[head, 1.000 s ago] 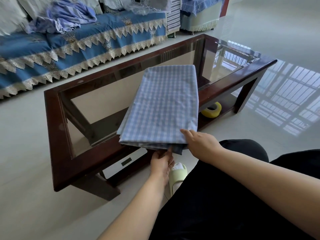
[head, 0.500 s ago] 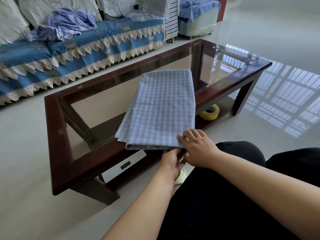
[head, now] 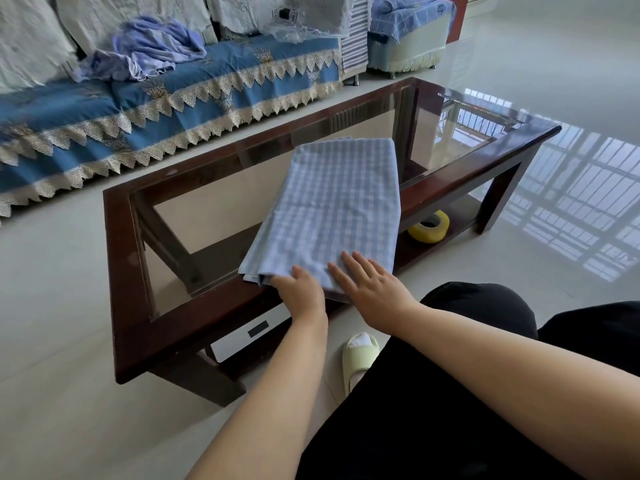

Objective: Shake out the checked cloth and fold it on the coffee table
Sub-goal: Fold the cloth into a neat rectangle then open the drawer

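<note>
Our left hand [head: 302,293] sits at the near left corner of the checked cloth [head: 334,209], fingers fairly straight and lying on the fabric edge; thumb side partly hidden, so we cannot tell if anything is pinched underneath. Our right hand [head: 372,285] lies flat on the near end of the cloth, fingers spread and extended, pressing down, gripping nothing. The cloth is folded into a long rectangle, resting on the coffee table [head: 119,271], across the glass top and the near wooden rail, its near edge just over that rail. On the lower shelf we see a yellow tape roll [head: 428,226] to the right and a white flat device [head: 251,336] under the near rail. A pale green slipper [head: 358,358] is on the floor by our black-clad legs. Beyond the table, a blue-covered sofa [head: 166,109] carries a crumpled lilac cloth [head: 152,46].
</note>
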